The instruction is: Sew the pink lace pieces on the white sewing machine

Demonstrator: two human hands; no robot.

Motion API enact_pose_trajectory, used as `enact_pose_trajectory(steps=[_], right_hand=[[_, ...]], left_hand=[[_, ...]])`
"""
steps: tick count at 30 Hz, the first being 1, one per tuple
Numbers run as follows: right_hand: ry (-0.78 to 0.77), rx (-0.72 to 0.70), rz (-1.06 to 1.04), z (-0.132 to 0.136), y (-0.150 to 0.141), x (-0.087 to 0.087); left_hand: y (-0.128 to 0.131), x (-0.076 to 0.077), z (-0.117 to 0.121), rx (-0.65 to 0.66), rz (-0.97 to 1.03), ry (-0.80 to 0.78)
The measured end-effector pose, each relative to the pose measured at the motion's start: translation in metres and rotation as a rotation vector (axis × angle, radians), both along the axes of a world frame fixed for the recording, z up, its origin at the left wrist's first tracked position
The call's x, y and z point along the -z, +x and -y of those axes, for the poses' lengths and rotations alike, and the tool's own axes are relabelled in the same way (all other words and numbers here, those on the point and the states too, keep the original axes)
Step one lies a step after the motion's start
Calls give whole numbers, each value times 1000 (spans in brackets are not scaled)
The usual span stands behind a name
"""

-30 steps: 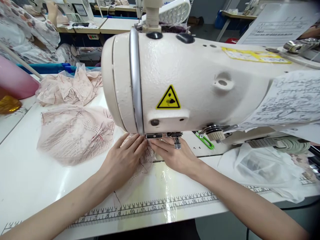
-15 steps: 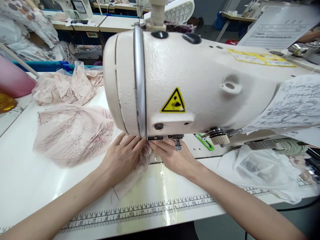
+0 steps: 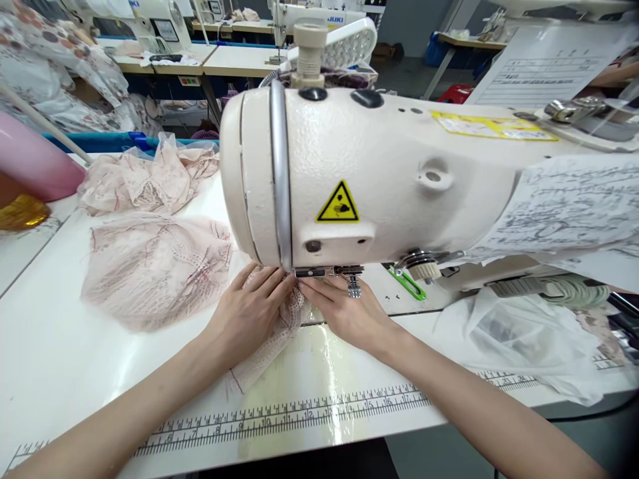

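Observation:
A strip of pale pink lace fabric (image 3: 267, 352) runs under the head of the sewing machine (image 3: 399, 166). My left hand (image 3: 249, 309) rests over the lace, fingers close together and closed on it, thumb out of sight. From the other side my right hand (image 3: 349, 309) reaches in, its fingers closed at the lace edge near the needle area. The machine head hides some fingertips and the needle. Left of my left hand, more of the pink lace (image 3: 154, 269) spreads over the table, with red and dark threads on it.
Behind it lies a crumpled pink lace pile (image 3: 154, 176), beside a pink thread cone (image 3: 37, 156). A green thread snipper (image 3: 409, 285) and a sheer white cloth (image 3: 519, 339) are to the right. A printed ruler (image 3: 279, 419) follows the front edge. Another person's patterned clothing (image 3: 54, 80) shows at back left.
The camera view has shifted, so the machine head sits slightly lower and more background shows. Both hands stay nearly in place on the lace.

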State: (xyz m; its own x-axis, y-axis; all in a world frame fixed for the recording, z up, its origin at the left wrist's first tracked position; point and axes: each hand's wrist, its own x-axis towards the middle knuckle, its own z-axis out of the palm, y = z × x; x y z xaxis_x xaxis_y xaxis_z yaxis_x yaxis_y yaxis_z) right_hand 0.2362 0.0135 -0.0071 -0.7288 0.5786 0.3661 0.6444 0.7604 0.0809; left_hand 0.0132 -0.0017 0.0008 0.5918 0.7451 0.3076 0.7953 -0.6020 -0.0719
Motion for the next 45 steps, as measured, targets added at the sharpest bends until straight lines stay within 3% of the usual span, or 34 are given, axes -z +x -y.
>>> enact_pose_trajectory(steps=[14,19,23,26,31,36,39,41,45], right_hand=[[18,-7,-34,-1,-1,-1],[-9,-99,-131,-4,-2,0],[-136,-136,-155,-6,-2,-3],[-269,-147,-150,-7,1,-10],[-448,-159,-125,-9,2,-27],[-517,-170,-140,-12,-8,-34],[-464,-195,-217,-13,-11,-25],[-402,-201,-273,-11,-10,-16],[-308,-206,-309,-7,-5,-6]], left_hand=[[-2,0,1,26,-23,9],[-6,-27,9,78,-6,58],[-25,-49,31,240,-31,51],[-48,-43,56,316,-85,47],[-64,-22,85,146,-40,111],[-48,-50,65,-31,166,-77],[-36,-64,41,42,109,-90],[-26,-63,25,136,19,-84],[-9,-44,6,227,-69,49]])
